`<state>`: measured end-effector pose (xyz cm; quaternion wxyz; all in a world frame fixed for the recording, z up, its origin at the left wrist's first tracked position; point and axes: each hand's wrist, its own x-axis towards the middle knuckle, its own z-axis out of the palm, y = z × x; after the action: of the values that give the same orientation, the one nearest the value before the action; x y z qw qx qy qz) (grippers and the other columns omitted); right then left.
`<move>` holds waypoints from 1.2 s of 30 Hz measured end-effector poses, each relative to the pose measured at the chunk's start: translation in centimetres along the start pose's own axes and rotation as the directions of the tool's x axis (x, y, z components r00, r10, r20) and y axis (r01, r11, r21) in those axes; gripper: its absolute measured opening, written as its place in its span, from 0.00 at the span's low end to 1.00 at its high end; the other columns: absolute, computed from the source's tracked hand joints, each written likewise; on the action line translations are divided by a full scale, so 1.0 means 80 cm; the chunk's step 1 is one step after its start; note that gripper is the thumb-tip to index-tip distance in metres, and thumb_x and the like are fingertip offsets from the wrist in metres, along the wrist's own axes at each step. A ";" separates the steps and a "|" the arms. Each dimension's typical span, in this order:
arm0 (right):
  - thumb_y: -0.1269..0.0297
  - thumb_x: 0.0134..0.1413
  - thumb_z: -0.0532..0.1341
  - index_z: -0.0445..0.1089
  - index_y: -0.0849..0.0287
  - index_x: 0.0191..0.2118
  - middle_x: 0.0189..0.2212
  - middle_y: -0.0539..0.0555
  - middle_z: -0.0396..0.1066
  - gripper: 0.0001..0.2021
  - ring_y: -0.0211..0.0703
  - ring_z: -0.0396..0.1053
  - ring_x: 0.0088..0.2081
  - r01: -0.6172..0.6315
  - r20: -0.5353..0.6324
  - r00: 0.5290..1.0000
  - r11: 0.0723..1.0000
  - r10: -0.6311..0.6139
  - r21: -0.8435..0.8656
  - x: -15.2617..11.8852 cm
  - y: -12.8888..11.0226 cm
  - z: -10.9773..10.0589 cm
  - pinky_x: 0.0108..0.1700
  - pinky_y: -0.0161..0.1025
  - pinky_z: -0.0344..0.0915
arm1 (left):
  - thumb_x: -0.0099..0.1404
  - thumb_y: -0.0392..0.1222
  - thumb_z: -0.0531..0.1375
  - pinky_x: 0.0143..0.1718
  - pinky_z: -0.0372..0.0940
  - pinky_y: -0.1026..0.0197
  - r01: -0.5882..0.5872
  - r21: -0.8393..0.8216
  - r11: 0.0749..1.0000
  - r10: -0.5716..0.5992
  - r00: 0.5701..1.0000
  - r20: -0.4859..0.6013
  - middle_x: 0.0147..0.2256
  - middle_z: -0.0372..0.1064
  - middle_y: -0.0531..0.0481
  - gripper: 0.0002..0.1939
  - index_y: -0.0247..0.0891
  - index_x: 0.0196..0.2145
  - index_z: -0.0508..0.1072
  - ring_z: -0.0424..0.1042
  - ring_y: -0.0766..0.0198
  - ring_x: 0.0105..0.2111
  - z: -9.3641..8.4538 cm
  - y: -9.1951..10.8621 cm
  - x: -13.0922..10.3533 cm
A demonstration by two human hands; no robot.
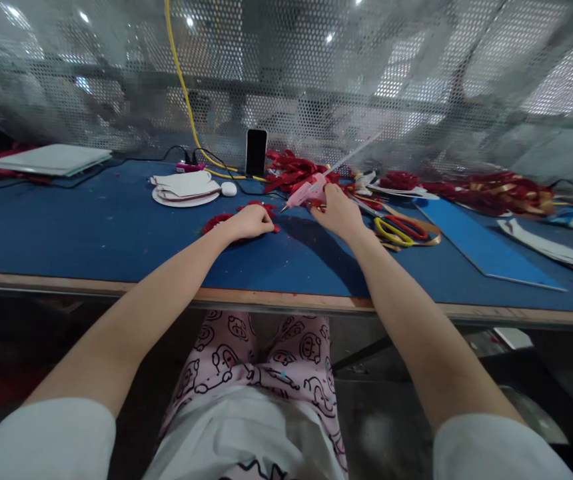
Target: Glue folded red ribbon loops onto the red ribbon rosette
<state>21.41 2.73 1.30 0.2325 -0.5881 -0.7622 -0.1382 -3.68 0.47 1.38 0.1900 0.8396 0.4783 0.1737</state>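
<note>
Over a red ribbon piece (214,223) lying on the blue table, my left hand (252,222) is closed, its fingertips pinching part of the red material. The rest of that piece is partly hidden beneath the hand. My right hand (339,210) is wrapped round the handle of a pink glue gun (307,191), whose nozzle points left and down, just right of my left fingertips. A long clear glue stick (354,153) sticks out of the gun's back, toward the upper right.
Scissors with yellow and red handles (394,231) lie right of my right hand. Behind are red ribbons (291,171) and an upright phone (256,153). White cut pieces (186,189) lie left, a blue board (486,243) right. A yellow cable (185,90) hangs before the perforated screen.
</note>
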 end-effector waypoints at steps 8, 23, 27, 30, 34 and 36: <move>0.53 0.61 0.58 0.73 0.63 0.49 0.49 0.67 0.76 0.19 0.59 0.74 0.49 -0.120 0.154 0.980 0.991 0.128 -0.056 0.000 0.012 0.010 0.45 0.45 0.68 | 0.63 0.43 0.58 0.32 0.57 0.60 -0.147 -0.136 0.980 0.118 0.972 -0.202 0.28 0.72 0.47 0.10 0.36 0.29 0.74 0.67 0.63 0.28 -0.011 -0.003 -0.004; 0.51 0.52 0.70 0.79 0.58 0.39 0.35 0.56 0.80 0.16 0.44 0.75 0.35 0.134 -0.109 0.991 0.541 -0.078 0.830 0.003 -0.014 -0.002 0.40 0.41 0.71 | 0.66 0.45 0.56 0.43 0.66 0.58 -0.487 -0.156 0.859 0.330 0.761 -0.559 0.38 0.74 0.44 0.09 0.37 0.33 0.70 0.70 0.62 0.37 0.001 0.009 -0.001; 0.50 0.43 0.75 0.80 0.58 0.35 0.34 0.55 0.79 0.18 0.41 0.74 0.32 0.155 -0.121 0.987 0.400 -0.108 0.903 -0.005 -0.033 -0.008 0.37 0.40 0.72 | 0.65 0.45 0.56 0.40 0.65 0.59 -0.469 -0.207 0.858 0.319 0.805 -0.500 0.36 0.73 0.46 0.09 0.37 0.33 0.71 0.69 0.63 0.35 0.005 0.010 -0.002; 0.50 0.40 0.77 0.81 0.57 0.34 0.33 0.55 0.79 0.18 0.40 0.73 0.31 0.168 -0.127 0.983 0.352 -0.135 0.921 -0.007 -0.039 -0.012 0.35 0.40 0.72 | 0.63 0.44 0.57 0.36 0.64 0.60 -0.437 -0.240 0.867 0.293 0.836 -0.465 0.33 0.71 0.48 0.09 0.36 0.33 0.71 0.67 0.64 0.31 0.007 0.009 -0.001; 0.51 0.40 0.77 0.82 0.56 0.33 0.32 0.54 0.79 0.16 0.39 0.72 0.29 0.179 -0.137 0.980 0.332 -0.146 0.926 -0.007 -0.036 -0.013 0.33 0.39 0.70 | 0.62 0.45 0.57 0.33 0.61 0.61 -0.431 -0.272 0.860 0.281 0.847 -0.451 0.32 0.69 0.50 0.09 0.36 0.32 0.71 0.65 0.65 0.29 0.008 0.009 0.001; 0.52 0.41 0.77 0.83 0.55 0.33 0.31 0.54 0.79 0.15 0.40 0.72 0.30 0.206 -0.157 0.973 0.337 -0.167 0.919 -0.006 -0.034 -0.012 0.34 0.39 0.70 | 0.61 0.44 0.57 0.34 0.61 0.61 -0.430 -0.278 0.859 0.283 0.851 -0.443 0.32 0.69 0.50 0.09 0.36 0.32 0.71 0.65 0.65 0.30 0.007 0.009 0.001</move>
<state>19.10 1.10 2.04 0.5196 -0.2602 -0.7640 0.2805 -2.86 0.10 1.24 0.2091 0.8129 0.2977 0.4549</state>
